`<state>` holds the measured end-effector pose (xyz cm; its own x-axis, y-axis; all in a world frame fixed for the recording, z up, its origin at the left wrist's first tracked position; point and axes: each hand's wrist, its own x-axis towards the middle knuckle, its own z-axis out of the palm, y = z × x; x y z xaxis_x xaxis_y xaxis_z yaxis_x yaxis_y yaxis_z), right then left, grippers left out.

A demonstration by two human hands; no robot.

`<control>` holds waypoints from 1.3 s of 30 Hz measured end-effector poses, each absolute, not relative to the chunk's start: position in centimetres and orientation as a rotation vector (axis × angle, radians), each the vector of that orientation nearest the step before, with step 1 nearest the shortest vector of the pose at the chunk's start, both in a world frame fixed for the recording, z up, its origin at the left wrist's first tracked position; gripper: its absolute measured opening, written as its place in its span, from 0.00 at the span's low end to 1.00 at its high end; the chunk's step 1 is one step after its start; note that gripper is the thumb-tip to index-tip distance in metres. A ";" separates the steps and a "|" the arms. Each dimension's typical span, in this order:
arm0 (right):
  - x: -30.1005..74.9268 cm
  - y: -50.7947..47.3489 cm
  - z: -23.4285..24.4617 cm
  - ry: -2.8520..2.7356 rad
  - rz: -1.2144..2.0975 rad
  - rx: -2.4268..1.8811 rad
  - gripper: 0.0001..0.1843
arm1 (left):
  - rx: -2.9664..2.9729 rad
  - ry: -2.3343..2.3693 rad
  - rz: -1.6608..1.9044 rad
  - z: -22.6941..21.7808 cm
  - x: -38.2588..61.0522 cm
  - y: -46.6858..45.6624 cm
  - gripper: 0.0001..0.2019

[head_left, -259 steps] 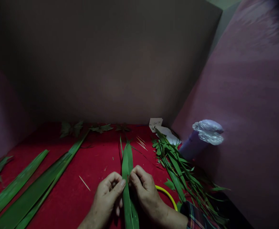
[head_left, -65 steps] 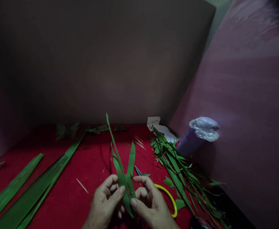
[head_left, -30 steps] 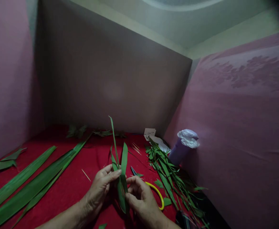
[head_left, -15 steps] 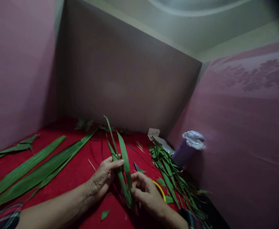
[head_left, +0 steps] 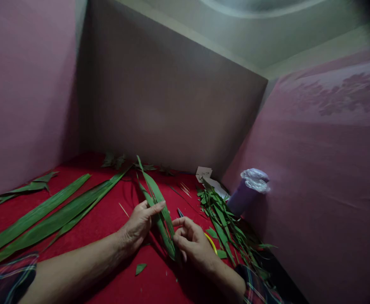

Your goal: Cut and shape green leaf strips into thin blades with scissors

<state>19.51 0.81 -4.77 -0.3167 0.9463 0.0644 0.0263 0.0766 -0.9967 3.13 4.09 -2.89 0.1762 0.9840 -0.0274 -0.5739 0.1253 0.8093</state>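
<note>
I hold a bundle of long narrow green leaf strips (head_left: 155, 198) above a red cloth (head_left: 109, 219). My left hand (head_left: 139, 223) presses the strips from the left with its thumb and fingers. My right hand (head_left: 193, 241) pinches the lower end of the strips, fingers curled. The tips fan up and to the left toward the back wall. Scissors with a yellow handle (head_left: 210, 242) lie just behind my right hand, mostly hidden by it.
Long green leaves (head_left: 50, 215) lie across the cloth at left. A heap of leaf trimmings (head_left: 227, 223) sits at right beside a purple tube with a plastic-wrapped top (head_left: 246, 192). Thin wooden sticks (head_left: 185, 189) and white paper (head_left: 205, 173) lie near the back wall.
The strips have tilted further left and lower toward the cloth. Both hands have shifted slightly forward with them, and the view has swung a little.
</note>
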 end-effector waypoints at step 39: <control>19.3 0.7 -4.5 -1.478 1.327 -1.031 0.17 | 0.725 0.755 1.304 -2.9 3.2 4.7 0.10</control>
<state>19.27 0.66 -4.54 -0.2753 0.9583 0.0766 0.0268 0.0873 -0.9958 3.21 4.66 -2.90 0.1057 0.9914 -0.0771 -0.5605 0.1234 0.8189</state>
